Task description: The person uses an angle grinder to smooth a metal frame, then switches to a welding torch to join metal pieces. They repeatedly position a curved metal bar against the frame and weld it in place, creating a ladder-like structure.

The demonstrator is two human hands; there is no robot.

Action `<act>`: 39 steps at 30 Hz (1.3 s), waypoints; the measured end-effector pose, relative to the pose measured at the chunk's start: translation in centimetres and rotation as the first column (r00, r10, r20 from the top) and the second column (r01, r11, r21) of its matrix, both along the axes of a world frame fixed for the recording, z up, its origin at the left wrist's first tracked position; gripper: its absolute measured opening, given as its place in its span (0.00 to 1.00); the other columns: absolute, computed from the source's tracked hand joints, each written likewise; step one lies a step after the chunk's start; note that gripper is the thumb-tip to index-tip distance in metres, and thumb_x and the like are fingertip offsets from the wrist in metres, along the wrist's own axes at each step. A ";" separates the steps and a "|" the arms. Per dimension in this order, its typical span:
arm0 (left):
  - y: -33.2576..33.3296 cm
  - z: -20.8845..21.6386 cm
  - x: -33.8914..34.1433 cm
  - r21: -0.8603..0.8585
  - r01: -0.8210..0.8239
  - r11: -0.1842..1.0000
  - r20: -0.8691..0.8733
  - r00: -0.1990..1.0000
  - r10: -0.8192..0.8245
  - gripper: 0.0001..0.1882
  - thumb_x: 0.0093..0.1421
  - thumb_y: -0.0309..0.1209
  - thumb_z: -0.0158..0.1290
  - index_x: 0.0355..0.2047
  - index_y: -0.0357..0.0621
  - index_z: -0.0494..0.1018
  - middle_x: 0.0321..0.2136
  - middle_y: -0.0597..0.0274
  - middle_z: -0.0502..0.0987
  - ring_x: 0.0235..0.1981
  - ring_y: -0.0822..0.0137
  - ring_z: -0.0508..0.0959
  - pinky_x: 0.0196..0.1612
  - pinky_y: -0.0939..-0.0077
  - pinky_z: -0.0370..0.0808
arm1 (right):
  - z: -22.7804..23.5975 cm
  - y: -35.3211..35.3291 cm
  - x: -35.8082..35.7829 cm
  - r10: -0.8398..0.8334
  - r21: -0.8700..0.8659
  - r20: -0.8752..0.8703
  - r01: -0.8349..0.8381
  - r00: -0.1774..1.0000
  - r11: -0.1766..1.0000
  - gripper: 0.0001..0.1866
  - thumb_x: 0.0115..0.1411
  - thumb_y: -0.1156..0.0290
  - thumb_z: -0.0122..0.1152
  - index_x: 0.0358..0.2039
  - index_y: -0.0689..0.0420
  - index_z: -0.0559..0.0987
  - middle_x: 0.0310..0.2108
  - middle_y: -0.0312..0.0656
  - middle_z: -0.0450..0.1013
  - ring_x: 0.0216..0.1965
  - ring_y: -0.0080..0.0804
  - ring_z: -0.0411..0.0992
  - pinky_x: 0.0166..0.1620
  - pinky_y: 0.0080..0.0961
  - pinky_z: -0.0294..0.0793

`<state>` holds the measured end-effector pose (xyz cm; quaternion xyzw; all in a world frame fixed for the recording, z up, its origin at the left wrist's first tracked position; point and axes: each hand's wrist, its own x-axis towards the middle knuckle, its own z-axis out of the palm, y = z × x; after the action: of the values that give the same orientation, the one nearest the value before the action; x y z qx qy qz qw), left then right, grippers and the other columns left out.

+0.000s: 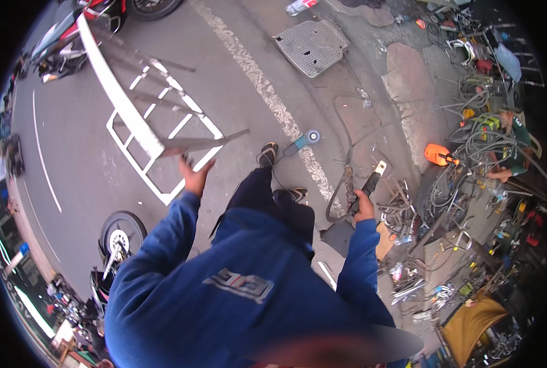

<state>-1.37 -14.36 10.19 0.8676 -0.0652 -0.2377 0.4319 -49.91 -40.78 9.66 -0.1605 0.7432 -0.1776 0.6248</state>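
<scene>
My left hand [193, 176] has its fingers spread, with the fingertips at the near end of a long white bar [119, 95]. Blurred grey bars stick out from that bar to the right, and it looks tilted above the road. My right hand [364, 207] is wrapped round the black handle of what looks like a welding electrode holder [372, 180], its pale metal tip pointing away from me. A thick dark cable [349, 144] loops beside it. Between my hands, an angle grinder [301, 143] with a teal body lies on the ground near my sandalled feet.
White ladder-like lines [209, 124] lie below the bar; whether painted or metal I cannot tell. A worn metal plate [313, 48] is far ahead. Cables, scrap and an orange container [436, 154] crowd the right. Another person [518, 147] works there. A motorbike wheel [123, 233] stands left.
</scene>
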 end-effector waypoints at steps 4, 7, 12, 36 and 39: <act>-7.3 1.9 3.1 -0.305 0.084 0.948 0.032 0.996 -0.078 0.20 0.52 0.41 0.71 0.28 0.36 0.78 0.26 0.57 0.79 0.33 0.65 0.78 0.41 0.67 0.74 | 4.4 -2.6 -0.1 0.027 0.015 -0.004 -0.027 1.000 1.000 0.07 0.64 0.63 0.58 0.34 0.52 0.76 0.25 0.41 0.77 0.19 0.34 0.72 0.20 0.31 0.70; -9.3 3.5 3.5 -0.131 0.041 0.991 0.151 0.988 -0.021 0.19 0.53 0.36 0.69 0.19 0.36 0.75 0.17 0.62 0.75 0.22 0.67 0.72 0.30 0.66 0.70 | 6.7 -4.0 -0.7 0.089 0.007 -0.006 -0.089 0.996 0.996 0.07 0.63 0.64 0.57 0.34 0.53 0.76 0.24 0.43 0.76 0.19 0.34 0.71 0.20 0.32 0.70; -12.1 5.6 1.9 -0.328 0.023 0.944 0.136 0.990 0.023 0.15 0.50 0.32 0.65 0.19 0.34 0.72 0.15 0.62 0.71 0.20 0.68 0.69 0.28 0.65 0.68 | 10.1 -6.1 -1.5 0.184 -0.072 0.038 -0.181 0.982 0.981 0.09 0.62 0.64 0.58 0.35 0.56 0.76 0.23 0.43 0.75 0.20 0.37 0.73 0.22 0.31 0.71; -27.2 3.5 -20.2 -0.415 -0.022 0.910 -0.035 0.999 0.008 0.18 0.51 0.36 0.70 0.31 0.34 0.77 0.23 0.60 0.77 0.26 0.67 0.75 0.34 0.66 0.74 | 12.4 -14.0 -7.0 0.699 -0.366 0.131 -0.621 0.703 0.693 0.06 0.60 0.68 0.63 0.34 0.57 0.80 0.25 0.37 0.77 0.22 0.28 0.75 0.23 0.28 0.71; -25.3 4.5 -22.5 -0.258 0.076 0.963 0.482 0.874 0.060 0.26 0.50 0.36 0.70 0.43 0.31 0.74 0.37 0.49 0.79 0.39 0.63 0.79 0.45 0.68 0.75 | 12.6 -13.8 -4.4 0.729 -0.430 0.190 -0.611 0.658 0.664 0.07 0.62 0.66 0.63 0.35 0.56 0.80 0.25 0.37 0.77 0.23 0.28 0.75 0.25 0.27 0.72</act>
<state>-23.84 -39.70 14.72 0.8323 -0.2066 -0.0031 0.5144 -54.34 -54.59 22.28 -0.4947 0.4658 -0.0772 0.7296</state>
